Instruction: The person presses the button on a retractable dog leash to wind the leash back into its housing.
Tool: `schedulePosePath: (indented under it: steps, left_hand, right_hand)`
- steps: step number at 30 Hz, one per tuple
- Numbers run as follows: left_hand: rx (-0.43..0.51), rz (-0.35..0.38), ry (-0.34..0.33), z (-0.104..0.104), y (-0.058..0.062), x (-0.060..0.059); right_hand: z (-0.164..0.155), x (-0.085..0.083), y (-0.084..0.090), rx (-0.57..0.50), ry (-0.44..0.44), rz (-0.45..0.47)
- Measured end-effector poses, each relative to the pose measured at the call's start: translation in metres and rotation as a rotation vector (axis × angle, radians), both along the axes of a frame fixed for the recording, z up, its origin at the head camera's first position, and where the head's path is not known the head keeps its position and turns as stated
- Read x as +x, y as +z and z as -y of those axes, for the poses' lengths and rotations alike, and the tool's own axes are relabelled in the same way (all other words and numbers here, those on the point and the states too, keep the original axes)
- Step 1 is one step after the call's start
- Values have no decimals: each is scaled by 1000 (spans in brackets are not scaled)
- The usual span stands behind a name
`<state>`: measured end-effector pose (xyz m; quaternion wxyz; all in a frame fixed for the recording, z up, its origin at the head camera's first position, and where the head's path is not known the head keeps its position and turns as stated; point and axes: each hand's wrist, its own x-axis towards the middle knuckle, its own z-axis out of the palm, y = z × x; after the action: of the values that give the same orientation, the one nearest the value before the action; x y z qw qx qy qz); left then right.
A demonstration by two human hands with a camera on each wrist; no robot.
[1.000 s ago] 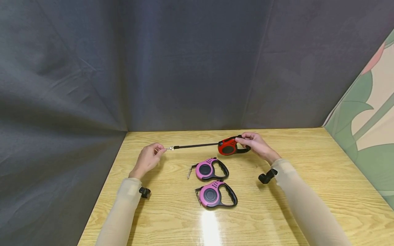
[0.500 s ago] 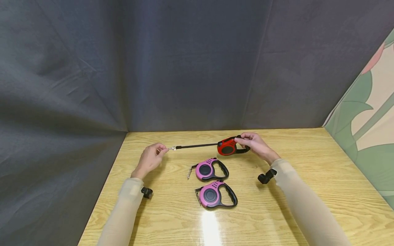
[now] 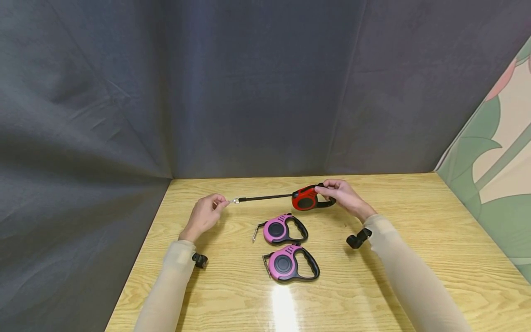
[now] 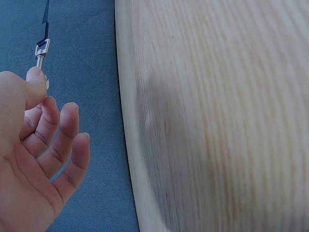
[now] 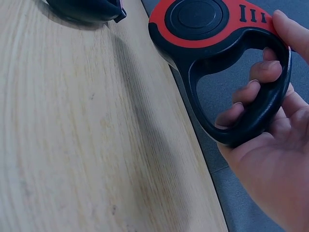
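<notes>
My right hand (image 3: 342, 196) grips the black loop handle of a red retractable dog leash (image 3: 299, 203). In the right wrist view its fingers curl through the handle (image 5: 263, 113), thumb along the red casing. Out to the left, my left hand (image 3: 205, 213) pinches the silver snap hook (image 4: 40, 59) at the end of the black strap (image 3: 267, 197). The strap runs nearly straight between both hands, above the table. In the left wrist view the thumb covers part of the hook, and the other fingers are loosely bent.
Two pink and black retractable leashes lie in front: the farther pink leash (image 3: 274, 229) and the nearer pink leash (image 3: 283, 263), hooks to the left, handles to the right. Beneath is a wooden table (image 3: 352, 286). A dark cloth (image 3: 257, 92) hangs behind and at left; a patterned fabric (image 3: 502, 193) is on the right.
My left hand has moved slightly right with the hook, so the visible strap is a little shorter. My right hand and the red leash have shifted very slightly left. The pink leashes stay put.
</notes>
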<state>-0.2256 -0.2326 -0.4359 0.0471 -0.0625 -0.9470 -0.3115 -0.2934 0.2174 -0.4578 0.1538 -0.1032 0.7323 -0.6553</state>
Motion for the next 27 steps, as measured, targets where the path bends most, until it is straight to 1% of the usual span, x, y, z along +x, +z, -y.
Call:
schedulePosePath:
  steps: [20,27]
  left_hand:
    - [0,-17,-9,-4,1,-4]
    - [0,-19,-10,-5,1,-3]
  right_hand:
    - [5,-4,3,1,-1,3]
    - [6,-4,3,-7,2,7]
